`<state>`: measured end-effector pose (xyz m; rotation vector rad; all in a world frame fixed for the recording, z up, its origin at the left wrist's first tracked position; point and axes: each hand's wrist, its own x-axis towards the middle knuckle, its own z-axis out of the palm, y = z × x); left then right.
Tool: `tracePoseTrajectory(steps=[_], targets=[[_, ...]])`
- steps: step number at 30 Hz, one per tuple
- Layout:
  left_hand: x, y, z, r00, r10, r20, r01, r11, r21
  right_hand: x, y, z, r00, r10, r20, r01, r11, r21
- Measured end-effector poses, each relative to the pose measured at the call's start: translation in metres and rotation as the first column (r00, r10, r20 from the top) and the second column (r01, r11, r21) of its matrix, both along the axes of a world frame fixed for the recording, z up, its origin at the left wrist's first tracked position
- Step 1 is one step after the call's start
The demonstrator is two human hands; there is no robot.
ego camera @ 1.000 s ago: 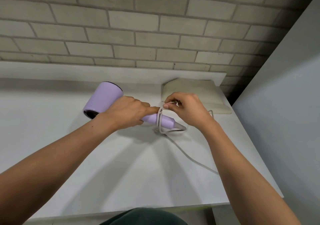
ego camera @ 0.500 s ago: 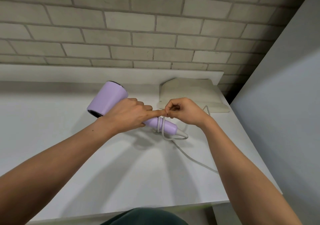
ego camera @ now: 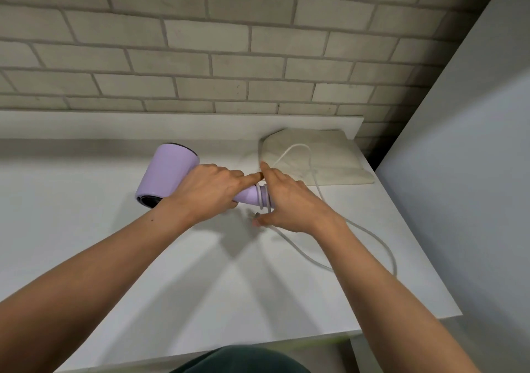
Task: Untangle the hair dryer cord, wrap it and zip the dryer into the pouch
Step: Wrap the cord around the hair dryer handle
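The left hand (ego camera: 206, 190) has a closed grip on the hair dryer (ego camera: 169, 176) handle. The right hand (ego camera: 289, 200), just beside it, pinches the cord (ego camera: 312, 177), coiled around the handle; the pouch (ego camera: 329, 154) lies behind.

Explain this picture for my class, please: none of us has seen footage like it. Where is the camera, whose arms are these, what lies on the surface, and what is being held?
There is no machine here. A person wears one wide-angle camera on the head, looking forward and down, so the two bare arms reaching in from below are that person's own.

The left hand has its grip closed around the handle of a lilac hair dryer, with the forefinger stretched along the handle. The right hand holds the white cord at the end of the handle, where a few turns are already wound on. The rest of the cord lies loose in curves on the white table, and one loop reaches up over a pale fabric pouch lying flat by the brick wall.

So the wrapping is under way, and the dryer is not yet in the pouch.
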<state>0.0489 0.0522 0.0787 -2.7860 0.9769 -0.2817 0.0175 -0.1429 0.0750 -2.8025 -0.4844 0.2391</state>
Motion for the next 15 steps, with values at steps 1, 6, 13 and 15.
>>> tracePoseTrajectory(steps=[1, 6, 13, 15], targets=[[-0.001, -0.003, -0.001, 1.000, -0.005, -0.004, 0.005, 1.000, 0.008, 0.004, 0.001, -0.003, 1.000, -0.017, -0.002, 0.017, 1.000, 0.009], [0.000, -0.007, -0.002, 0.999, 0.007, 0.033, -0.008, 0.999, 0.042, 0.013, 0.003, -0.013, 0.996, -0.085, -0.018, 0.086, 0.994, 0.063], [-0.002, -0.011, -0.001, 0.996, 0.087, 0.008, -0.087, 0.995, 0.057, 0.014, 0.005, -0.020, 0.995, -0.089, -0.052, 0.095, 0.988, 0.120], [-0.001, -0.010, -0.002, 0.993, 0.112, -0.042, -0.112, 0.994, 0.013, 0.014, 0.006, -0.022, 0.993, -0.109, -0.051, 0.114, 0.989, 0.098]])
